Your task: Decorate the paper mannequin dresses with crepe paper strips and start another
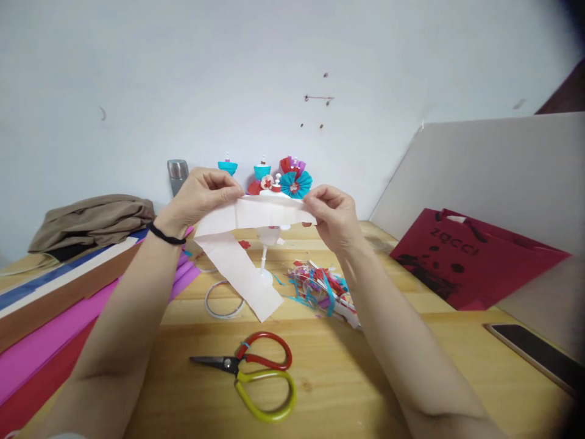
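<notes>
A long pale paper strip (269, 211) is stretched level between my two hands above the table. My left hand (205, 194) pinches its top edge, and a black band circles that wrist. At the strip's other end, my right hand (333, 213) grips it between thumb and fingers. The strip's free part folds at the left and hangs down to the right. Behind it stands a white stemmed piece (264, 262), its top partly hidden. Scissors (237, 366) with one red and one yellow handle lie on the table in front.
Paper scraps (320, 286) lie right of centre, a white ring (225, 300) at centre left. Coloured paper sheets (59, 323) and brown cloth (91, 222) are left. A red bag (475, 262) and phone (539, 353) sit right. Paper flowers (296, 184) are behind.
</notes>
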A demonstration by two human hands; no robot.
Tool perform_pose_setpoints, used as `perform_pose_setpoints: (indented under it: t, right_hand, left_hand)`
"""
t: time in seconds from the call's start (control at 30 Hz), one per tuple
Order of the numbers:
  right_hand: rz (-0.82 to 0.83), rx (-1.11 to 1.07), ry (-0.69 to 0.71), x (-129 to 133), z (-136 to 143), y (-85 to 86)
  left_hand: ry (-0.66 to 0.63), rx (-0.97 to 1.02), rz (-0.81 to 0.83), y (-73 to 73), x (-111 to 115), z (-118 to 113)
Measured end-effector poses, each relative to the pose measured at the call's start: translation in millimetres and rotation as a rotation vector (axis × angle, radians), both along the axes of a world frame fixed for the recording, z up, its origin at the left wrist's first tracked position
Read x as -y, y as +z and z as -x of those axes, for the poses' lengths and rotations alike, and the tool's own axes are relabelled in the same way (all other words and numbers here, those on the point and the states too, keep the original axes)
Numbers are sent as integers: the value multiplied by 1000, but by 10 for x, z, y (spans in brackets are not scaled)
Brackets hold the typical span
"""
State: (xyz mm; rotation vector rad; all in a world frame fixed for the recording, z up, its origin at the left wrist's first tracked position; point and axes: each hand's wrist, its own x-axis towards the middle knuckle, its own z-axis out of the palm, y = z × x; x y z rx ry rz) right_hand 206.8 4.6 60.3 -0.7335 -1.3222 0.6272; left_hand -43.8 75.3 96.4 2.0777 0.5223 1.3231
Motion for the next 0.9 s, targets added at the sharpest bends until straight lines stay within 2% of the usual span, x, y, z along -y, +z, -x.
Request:
perform_pose_setpoints:
  t: [0.2, 0.5, 0.8, 0.9]
  right_hand:
    - [-44, 168, -130, 55, 1, 33]
    - [-71, 312, -219, 147, 8, 74]
    - [-208, 545, -393, 194, -29, 112]
    - [-214, 556, -392, 192, -41, 108]
  left_hand:
    - [-11, -63, 13, -30, -84, -30]
    - [-3, -259, -22, 34, 19, 31]
    - [65, -267, -74, 64, 2, 36]
    - [81, -226, -71, 69, 21, 23]
